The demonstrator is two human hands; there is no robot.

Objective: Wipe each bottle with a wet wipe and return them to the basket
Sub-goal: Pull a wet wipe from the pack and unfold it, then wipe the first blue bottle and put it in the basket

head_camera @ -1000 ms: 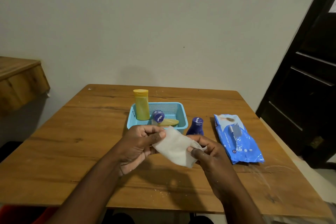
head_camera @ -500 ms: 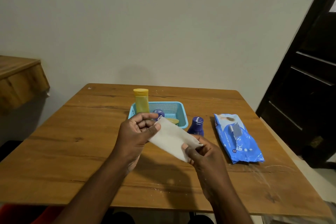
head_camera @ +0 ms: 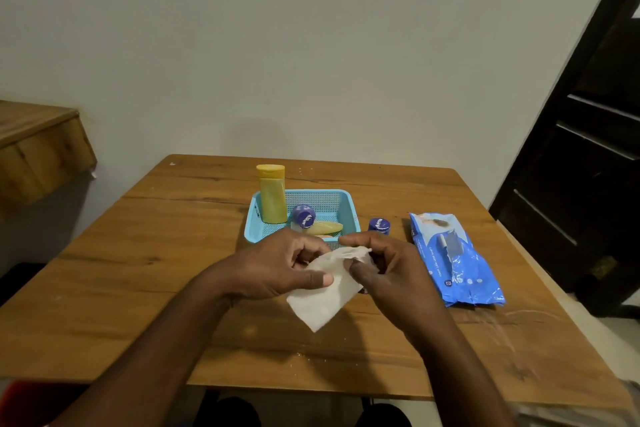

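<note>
A white wet wipe (head_camera: 323, 293) hangs between both hands above the table's middle. My left hand (head_camera: 277, 265) pinches its left side with the thumb on top. My right hand (head_camera: 388, 269) pinches its upper right corner. Behind them stands a light blue basket (head_camera: 341, 199). Inside it a tall yellow bottle (head_camera: 272, 194) is upright at the back left, and a bottle with a dark blue cap (head_camera: 304, 215) lies beside a yellowish item (head_camera: 323, 228). A dark blue bottle (head_camera: 379, 225) stands on the table just right of the basket, its lower part hidden behind my right hand.
A blue pack of wet wipes (head_camera: 453, 260) lies flat on the right side of the wooden table (head_camera: 138, 270). A dark door (head_camera: 588, 149) is to the right, a wooden shelf (head_camera: 38, 146) to the left, and a wall behind.
Both hands came closer together and lower. The wipe, stretched out flat before, now sags and folds between them, its lower corner hanging down.
</note>
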